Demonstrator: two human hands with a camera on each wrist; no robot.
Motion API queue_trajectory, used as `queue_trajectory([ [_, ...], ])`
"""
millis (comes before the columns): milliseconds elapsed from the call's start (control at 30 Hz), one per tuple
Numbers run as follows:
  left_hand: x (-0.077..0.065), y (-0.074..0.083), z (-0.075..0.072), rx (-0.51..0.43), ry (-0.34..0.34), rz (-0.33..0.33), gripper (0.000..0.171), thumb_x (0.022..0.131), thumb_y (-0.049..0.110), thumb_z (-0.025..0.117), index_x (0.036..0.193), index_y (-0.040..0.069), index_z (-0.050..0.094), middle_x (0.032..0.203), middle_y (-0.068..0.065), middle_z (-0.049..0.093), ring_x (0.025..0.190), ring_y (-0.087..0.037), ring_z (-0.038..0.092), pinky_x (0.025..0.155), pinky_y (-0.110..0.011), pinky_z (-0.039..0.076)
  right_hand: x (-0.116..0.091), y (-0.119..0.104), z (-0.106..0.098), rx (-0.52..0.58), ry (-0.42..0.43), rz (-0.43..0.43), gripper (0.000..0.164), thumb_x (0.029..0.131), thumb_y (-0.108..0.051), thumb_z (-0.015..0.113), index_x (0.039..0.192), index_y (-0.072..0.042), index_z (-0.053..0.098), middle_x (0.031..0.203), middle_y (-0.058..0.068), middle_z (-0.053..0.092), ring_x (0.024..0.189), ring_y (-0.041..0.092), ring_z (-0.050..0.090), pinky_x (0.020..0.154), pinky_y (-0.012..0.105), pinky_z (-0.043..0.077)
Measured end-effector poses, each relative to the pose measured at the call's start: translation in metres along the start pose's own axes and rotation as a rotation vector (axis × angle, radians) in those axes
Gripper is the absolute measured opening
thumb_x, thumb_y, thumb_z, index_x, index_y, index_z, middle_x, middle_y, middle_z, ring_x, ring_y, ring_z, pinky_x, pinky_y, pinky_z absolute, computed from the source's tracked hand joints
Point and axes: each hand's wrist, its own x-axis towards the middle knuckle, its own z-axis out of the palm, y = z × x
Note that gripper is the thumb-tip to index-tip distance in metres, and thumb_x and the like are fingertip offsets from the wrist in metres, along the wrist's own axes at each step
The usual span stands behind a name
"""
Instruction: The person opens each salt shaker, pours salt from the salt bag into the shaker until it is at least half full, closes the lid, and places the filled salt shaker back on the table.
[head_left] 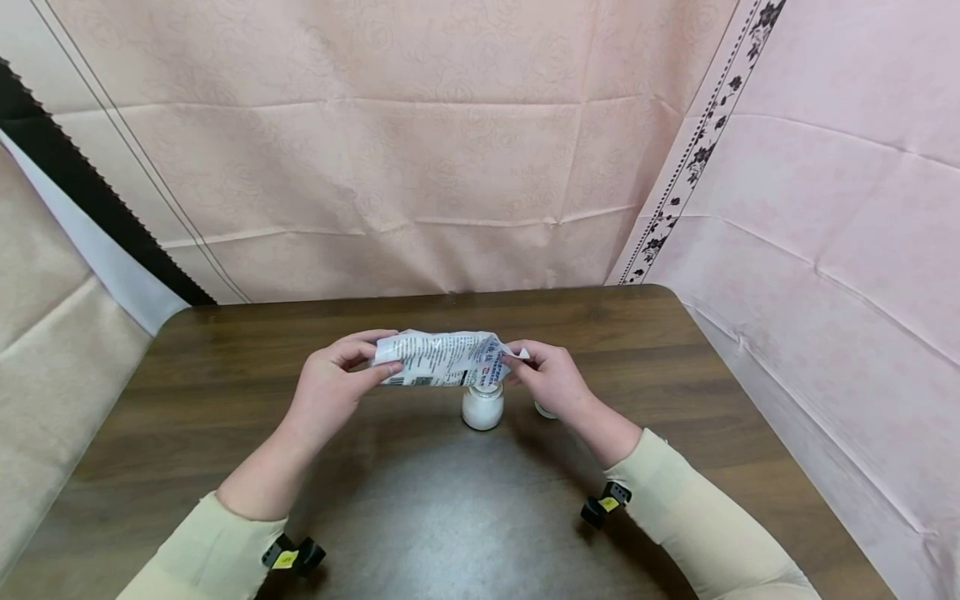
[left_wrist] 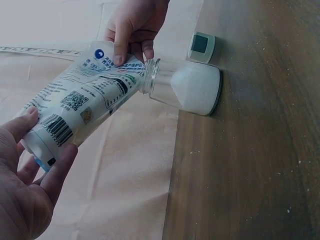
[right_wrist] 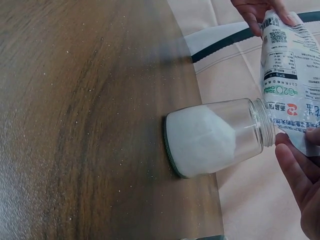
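Note:
A printed white salt bag lies tilted over a glass jar, its right end at the jar's mouth. My left hand grips the bag's far left end between thumb and fingers. At the mouth end, my right hand pinches the bag's corner, fingers close beside the jar's threaded neck. The jar stands upright on the table, with white grains heaped in its lower part to a sloping peak. In the left wrist view, the bag shows a barcode and QR code.
Beside the jar sits a small pale object with a dark square top, partly hidden behind my right hand in the head view. White specks dot the brown wooden table. Pink cloth hangs behind the table's back edge.

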Motion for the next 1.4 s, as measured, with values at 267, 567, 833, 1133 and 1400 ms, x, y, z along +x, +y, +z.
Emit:
queue_trajectory([
  [267,-0.009,0.024,0.000,0.073,-0.001,0.024,0.014,0.078,0.016,0.075,0.082,0.004,0.071,0.117,0.000,0.063,0.099,-0.013,0.060,0.068,-0.019,0.051,-0.001,-0.001,0.000,-0.027,-0.001,-0.002,0.010,0.088,-0.014,0.063,0.096,-0.013,0.069,0.086,0.005,0.069,0.072,0.035,0.065,0.065,0.040,0.054],
  [567,-0.001,0.001,0.000,0.110,-0.009,0.054,0.017,0.078,0.027,0.075,0.083,0.011,0.073,0.120,0.006,0.061,0.103,-0.009,0.057,0.069,-0.017,0.049,-0.001,-0.003,-0.001,-0.059,0.003,0.007,0.009,0.089,-0.016,0.063,0.094,-0.014,0.069,0.086,0.003,0.069,0.066,0.017,0.066,0.062,0.032,0.054],
  [833,0.002,-0.011,0.002,0.055,0.011,0.040,0.026,0.076,0.034,0.076,0.085,0.013,0.064,0.119,0.006,0.060,0.101,-0.014,0.059,0.070,-0.021,0.051,-0.001,-0.001,-0.001,-0.003,0.006,-0.012,0.013,0.088,-0.014,0.063,0.098,-0.006,0.068,0.090,0.011,0.069,0.073,0.034,0.066,0.064,0.035,0.054],
  [1133,0.001,-0.011,0.000,0.022,0.022,0.030,0.035,0.075,0.031,0.077,0.105,0.017,0.065,0.114,0.003,0.062,0.096,-0.014,0.059,0.071,-0.022,0.051,0.001,-0.002,-0.001,-0.005,0.000,-0.021,0.012,0.088,-0.016,0.064,0.096,-0.009,0.069,0.090,0.008,0.069,0.072,0.034,0.066,0.063,0.038,0.054],
  [1400,-0.001,-0.012,-0.003,0.044,0.031,0.037,0.034,0.075,0.033,0.077,0.104,0.019,0.068,0.112,0.006,0.063,0.097,-0.013,0.059,0.071,-0.021,0.051,0.003,-0.005,0.000,-0.029,0.006,-0.041,0.011,0.087,-0.017,0.065,0.095,-0.010,0.069,0.089,0.007,0.069,0.068,0.024,0.066,0.060,0.027,0.053],
])
